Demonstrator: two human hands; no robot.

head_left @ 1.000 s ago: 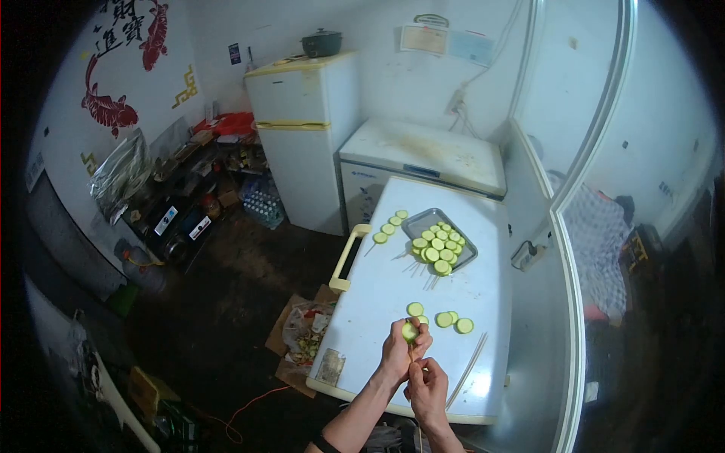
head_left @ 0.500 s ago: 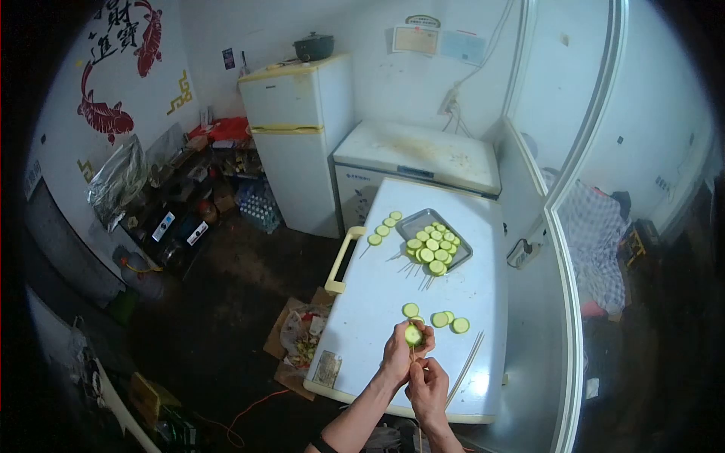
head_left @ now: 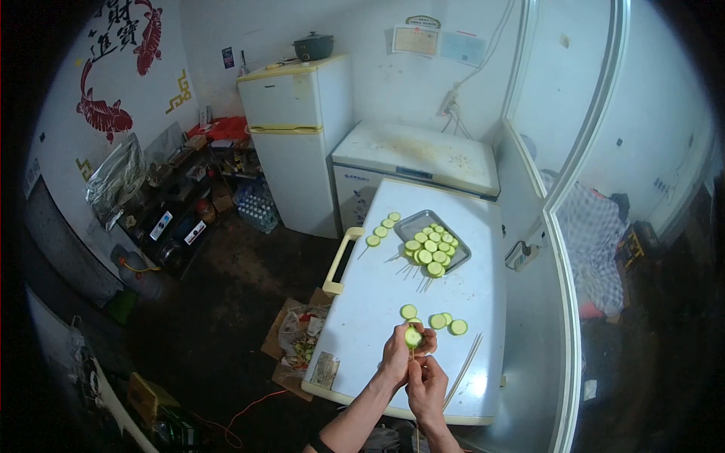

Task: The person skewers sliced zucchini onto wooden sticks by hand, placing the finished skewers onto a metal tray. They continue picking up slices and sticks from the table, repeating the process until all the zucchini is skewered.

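Note:
Between the thumb and fingers of my left hand (head_left: 397,355) is a round zucchini slice (head_left: 413,337), its pale face toward me. Just below, my right hand (head_left: 427,389) pinches a thin wooden skewer (head_left: 413,353), whose upper end meets the slice's lower edge. The skewer's other end hangs down past my wrist. Beyond my left fingers lie loose zucchini slices (head_left: 408,311), with several more (head_left: 458,327) to the right. Bare skewers (head_left: 464,370) lie on the white tabletop (head_left: 355,332), to the right of my right hand.
A metal tray (head_left: 458,260) farther back bears skewered zucchini slices (head_left: 430,246). Left of it lies one loaded skewer (head_left: 382,232). A yellow handle (head_left: 341,260) juts from the table's left side, above a bag-lined box of scraps (head_left: 302,336). A framed glass partition (head_left: 540,317) stands along the right.
Both hands stay in nearly the same place, the slice and skewer still held together. The whole view has shifted very slightly.

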